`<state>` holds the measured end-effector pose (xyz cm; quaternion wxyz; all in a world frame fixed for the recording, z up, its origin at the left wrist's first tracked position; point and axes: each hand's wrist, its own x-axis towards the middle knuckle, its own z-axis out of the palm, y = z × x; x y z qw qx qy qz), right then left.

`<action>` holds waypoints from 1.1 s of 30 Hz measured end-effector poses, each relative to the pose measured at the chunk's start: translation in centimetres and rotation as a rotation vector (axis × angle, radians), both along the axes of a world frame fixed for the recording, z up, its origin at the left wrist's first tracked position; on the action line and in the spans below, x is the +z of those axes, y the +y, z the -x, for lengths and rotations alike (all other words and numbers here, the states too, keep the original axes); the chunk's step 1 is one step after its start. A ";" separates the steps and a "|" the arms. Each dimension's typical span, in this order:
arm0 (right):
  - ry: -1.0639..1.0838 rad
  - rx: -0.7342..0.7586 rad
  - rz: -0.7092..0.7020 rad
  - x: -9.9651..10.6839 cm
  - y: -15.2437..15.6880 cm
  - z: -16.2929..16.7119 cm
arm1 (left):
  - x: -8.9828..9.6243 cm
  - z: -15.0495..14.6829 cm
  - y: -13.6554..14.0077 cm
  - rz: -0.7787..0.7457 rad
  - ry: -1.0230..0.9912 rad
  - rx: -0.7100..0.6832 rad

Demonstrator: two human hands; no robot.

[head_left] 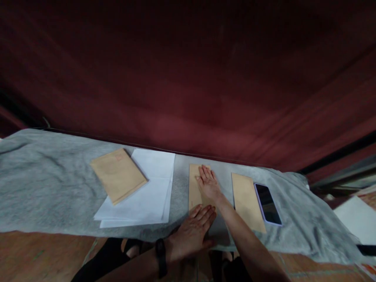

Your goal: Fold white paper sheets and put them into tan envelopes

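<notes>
A brown paper envelope [194, 188] lies lengthwise in front of me on the grey cloth. Across its near end rests my left hand [197, 225], palm down with the fingers stretched out; a dark band circles that wrist. My right hand [209, 184] presses flat on the envelope's far part, fingers extended. Part of the envelope is hidden beneath both hands. Just right of my right forearm is another brown envelope [248, 201], lying flat.
White paper sheets [149, 199] lie on the left, partly under a stack of brown envelopes [117, 174]. A phone with a purple edge [268, 204] touches or nearly touches the right envelope. The grey cloth [53, 184] covers the surface, and a dark red wall [188, 86] rises behind.
</notes>
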<state>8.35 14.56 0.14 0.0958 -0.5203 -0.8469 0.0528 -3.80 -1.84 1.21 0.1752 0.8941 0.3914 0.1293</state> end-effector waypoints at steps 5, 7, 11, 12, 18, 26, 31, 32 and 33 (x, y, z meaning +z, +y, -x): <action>0.020 -0.096 -0.055 -0.9 2.0 1.1 | -1.0 -0.2 0.1 0.022 -0.017 -0.010; 0.030 -0.123 -0.081 -1.3 2.2 1.2 | -1.5 -0.4 0.0 0.026 -0.028 0.014; 0.053 -0.131 -0.133 -1.8 1.7 0.8 | -2.2 -0.7 0.0 0.042 -0.007 0.014; 0.056 -0.120 -0.144 -1.9 1.5 0.6 | -2.2 -0.8 0.0 0.048 0.002 0.013; 0.064 -0.066 -0.178 -1.7 -0.9 -1.5 | -0.7 -0.6 0.3 0.054 0.082 0.020; 0.047 0.022 -0.176 -2.1 -5.4 -5.3 | -0.2 -1.8 -1.8 -0.075 0.229 0.172; 0.024 0.032 -0.148 -2.3 -9.0 -7.2 | -1.1 -2.6 -3.1 -0.257 0.292 0.360; 0.014 0.031 -0.140 -2.3 -9.8 -7.5 | -1.3 -2.7 -3.1 -0.279 0.296 0.382; 0.001 0.030 -0.132 -2.2 -10.6 -7.7 | -1.4 -2.8 -3.1 -0.293 0.298 0.403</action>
